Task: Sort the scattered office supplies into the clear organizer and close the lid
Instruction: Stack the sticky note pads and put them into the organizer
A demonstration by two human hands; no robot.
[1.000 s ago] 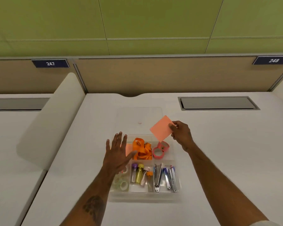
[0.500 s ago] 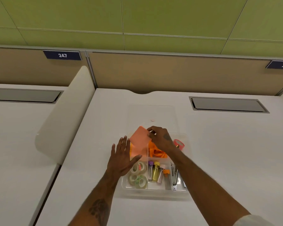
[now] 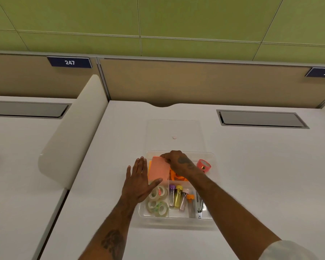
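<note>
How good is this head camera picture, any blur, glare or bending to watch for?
Head view: even light, only soft shadows beside the clear organizer; head view: wide-angle perspective splays the green wall's seams; head view: the open lid nearly vanishes against the white desk; head view: slightly soft throughout, yet the 247 plate reads fine and the pink note in the right hand's fingers is distinct.

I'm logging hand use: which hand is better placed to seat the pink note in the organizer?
Right, probably: the right hand pinches the pink note over the organizer, far-left compartment; the left hand lies open at its left wall, holding nothing.
</note>
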